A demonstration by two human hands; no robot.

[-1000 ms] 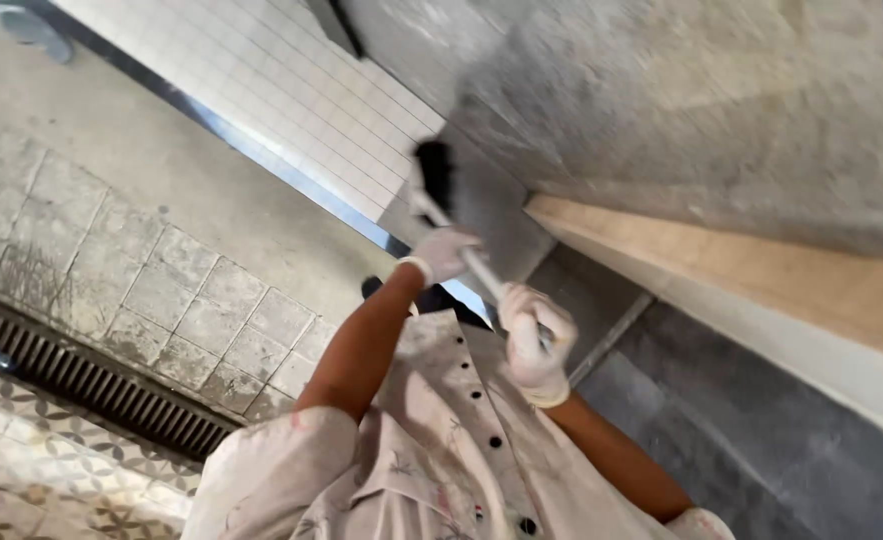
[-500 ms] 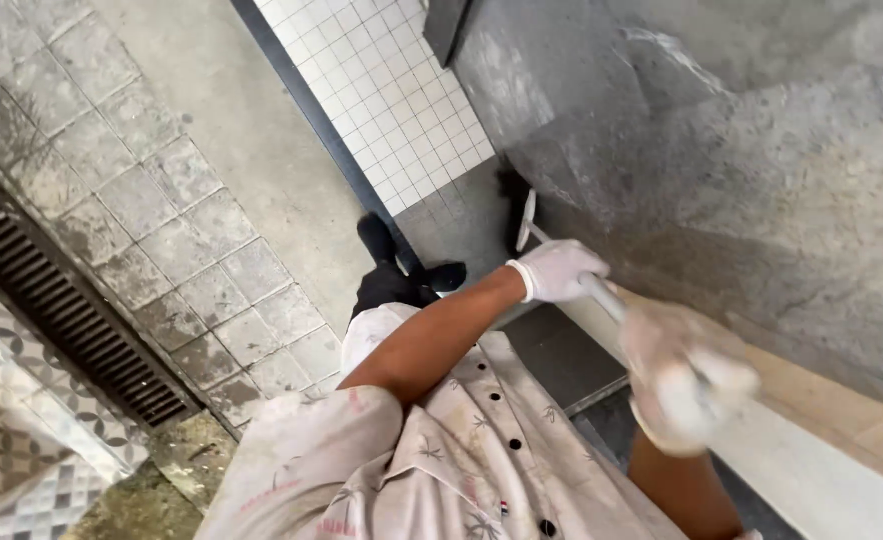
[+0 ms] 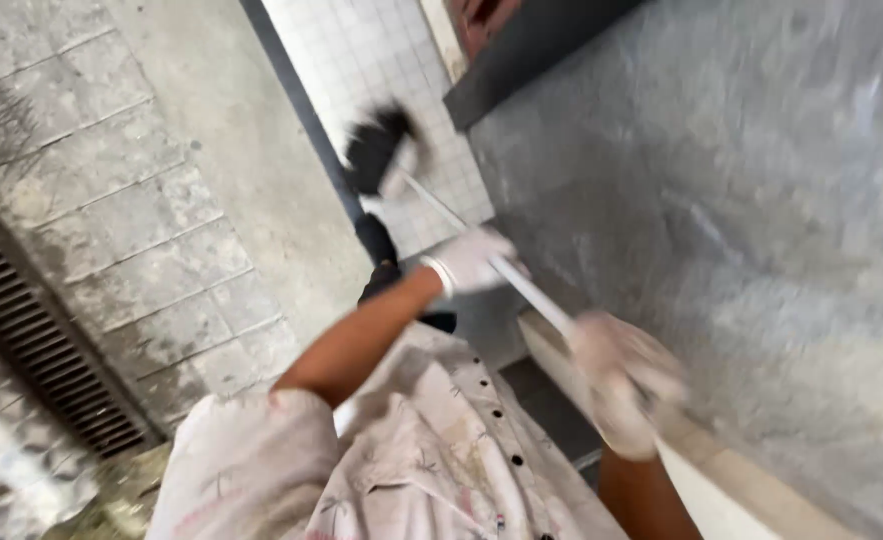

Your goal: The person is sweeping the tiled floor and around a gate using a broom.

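Two gloved hands grip one long, thin white pole. The left hand (image 3: 466, 260), in a white glove, is closed around the pole (image 3: 531, 295) partway along its length. The right hand (image 3: 621, 380), also gloved and blurred by motion, is wrapped around the lower end, close to the body. The pole slants up and away to the left, ending in a dark, blurred brush or roller head (image 3: 376, 150) that hangs in front of a white tiled wall (image 3: 361, 50), not clearly touching anything.

To the right rises a large grey wall (image 3: 721, 220), mottled with paler and darker patches; whether its coating is finished cannot be told, and the head is off it at this moment. A pale ledge (image 3: 731, 470) runs along that wall's lower edge, just beside the right hand. Below the hands is the person's paint-stained white shirt (image 3: 401, 460) with dark buttons. At the left edge lie grey paving stones (image 3: 111, 200) and a dark drain grate (image 3: 31, 340).
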